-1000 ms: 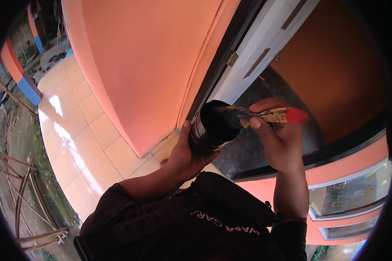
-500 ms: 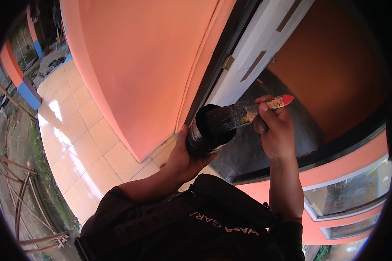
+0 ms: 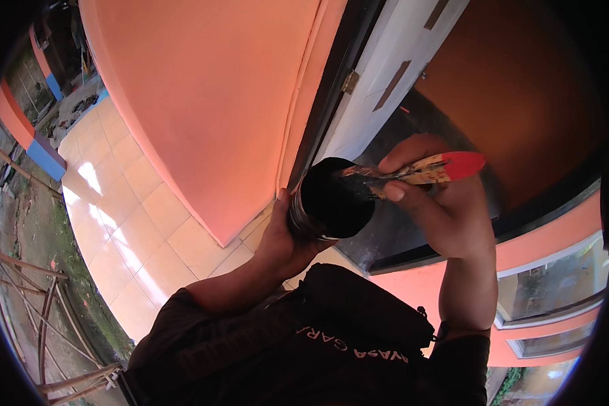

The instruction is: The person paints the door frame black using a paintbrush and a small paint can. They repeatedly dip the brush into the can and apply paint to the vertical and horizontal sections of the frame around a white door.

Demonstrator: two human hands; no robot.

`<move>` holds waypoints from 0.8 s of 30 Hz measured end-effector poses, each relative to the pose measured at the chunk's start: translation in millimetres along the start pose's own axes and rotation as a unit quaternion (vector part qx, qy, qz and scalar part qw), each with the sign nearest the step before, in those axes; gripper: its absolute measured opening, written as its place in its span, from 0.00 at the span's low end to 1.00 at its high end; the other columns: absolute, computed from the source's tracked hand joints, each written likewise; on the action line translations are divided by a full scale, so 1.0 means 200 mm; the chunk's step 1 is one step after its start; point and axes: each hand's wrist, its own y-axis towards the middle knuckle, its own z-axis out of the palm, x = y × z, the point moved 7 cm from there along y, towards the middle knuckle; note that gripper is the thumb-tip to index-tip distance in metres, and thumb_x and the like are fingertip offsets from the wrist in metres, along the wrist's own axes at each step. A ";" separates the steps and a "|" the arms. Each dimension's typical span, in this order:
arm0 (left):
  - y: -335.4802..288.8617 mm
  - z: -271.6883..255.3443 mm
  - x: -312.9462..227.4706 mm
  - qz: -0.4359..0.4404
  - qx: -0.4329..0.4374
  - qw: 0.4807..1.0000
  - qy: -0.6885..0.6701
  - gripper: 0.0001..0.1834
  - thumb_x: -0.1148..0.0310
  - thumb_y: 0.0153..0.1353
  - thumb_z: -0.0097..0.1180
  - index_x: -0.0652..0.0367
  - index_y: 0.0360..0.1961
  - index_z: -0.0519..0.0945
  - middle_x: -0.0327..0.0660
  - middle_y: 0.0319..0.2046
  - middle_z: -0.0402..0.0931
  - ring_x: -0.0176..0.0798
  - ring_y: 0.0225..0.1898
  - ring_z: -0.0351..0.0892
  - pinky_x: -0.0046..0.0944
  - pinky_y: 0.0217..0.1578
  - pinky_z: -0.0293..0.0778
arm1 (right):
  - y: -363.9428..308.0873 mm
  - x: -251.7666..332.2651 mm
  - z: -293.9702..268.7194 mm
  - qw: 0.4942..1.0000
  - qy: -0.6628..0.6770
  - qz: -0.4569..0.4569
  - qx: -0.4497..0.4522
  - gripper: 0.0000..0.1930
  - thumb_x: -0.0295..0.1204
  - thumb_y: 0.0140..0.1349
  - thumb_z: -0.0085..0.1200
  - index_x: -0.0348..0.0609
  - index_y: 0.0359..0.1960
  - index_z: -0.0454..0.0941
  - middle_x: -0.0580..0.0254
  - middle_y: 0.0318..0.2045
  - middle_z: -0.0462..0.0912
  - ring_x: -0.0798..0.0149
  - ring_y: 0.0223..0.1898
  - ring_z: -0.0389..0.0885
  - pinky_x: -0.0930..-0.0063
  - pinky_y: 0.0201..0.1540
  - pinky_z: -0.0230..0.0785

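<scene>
My left hand is wrapped round the side of a dark paint can, whose black mouth faces up at me. Between thumb and fingers, my right hand grips a paintbrush. Its worn yellow handle ends in a red tip pointing right. The brush's dark, paint-smeared end lies at the can's mouth; its bristles merge with the black inside, so how deep they reach cannot be told.
Ahead stands a salmon wall beside a black door frame and a white door with brown strips. Tan tiles cover the floor on the left. A wooden pole rack and a salmon-and-blue pillar stand farther left. Windows lie at right.
The brush has come nearer to me, and its bristle end has gone from over the can's rim down into its mouth. My right hand has turned. The left hand keeps its hold.
</scene>
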 end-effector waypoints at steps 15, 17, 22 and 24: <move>-0.02 0.09 -0.03 0.026 0.086 0.996 0.006 0.35 0.39 0.73 0.35 0.54 0.69 0.61 0.42 0.65 0.64 0.42 0.66 0.67 0.49 0.67 0.65 | 0.10 0.01 0.16 0.983 -0.128 -0.017 0.132 0.09 0.26 0.56 0.64 0.43 0.38 0.80 0.58 0.34 0.84 0.54 0.37 0.85 0.68 0.40 0.74; -0.02 0.09 -0.03 0.025 0.086 0.996 -0.001 0.35 0.40 0.73 0.35 0.55 0.69 0.61 0.42 0.65 0.64 0.42 0.66 0.67 0.49 0.67 0.65 | 0.11 0.00 0.15 0.986 -0.109 -0.011 0.128 0.09 0.27 0.56 0.64 0.43 0.38 0.80 0.58 0.34 0.84 0.54 0.37 0.85 0.68 0.41 0.74; -0.01 0.10 -0.04 0.035 0.084 0.996 0.014 0.34 0.41 0.74 0.35 0.55 0.68 0.61 0.41 0.63 0.65 0.41 0.65 0.68 0.47 0.66 0.67 | 0.12 -0.01 0.15 0.983 -0.126 -0.007 0.133 0.09 0.27 0.56 0.64 0.44 0.38 0.80 0.58 0.34 0.84 0.55 0.38 0.85 0.68 0.42 0.74; -0.01 0.11 -0.05 0.036 0.084 0.996 0.018 0.33 0.41 0.74 0.35 0.55 0.68 0.62 0.41 0.63 0.66 0.40 0.64 0.69 0.47 0.65 0.68 | 0.12 -0.02 0.17 0.979 -0.143 0.020 0.147 0.09 0.27 0.56 0.65 0.44 0.38 0.80 0.58 0.34 0.84 0.55 0.38 0.85 0.67 0.42 0.74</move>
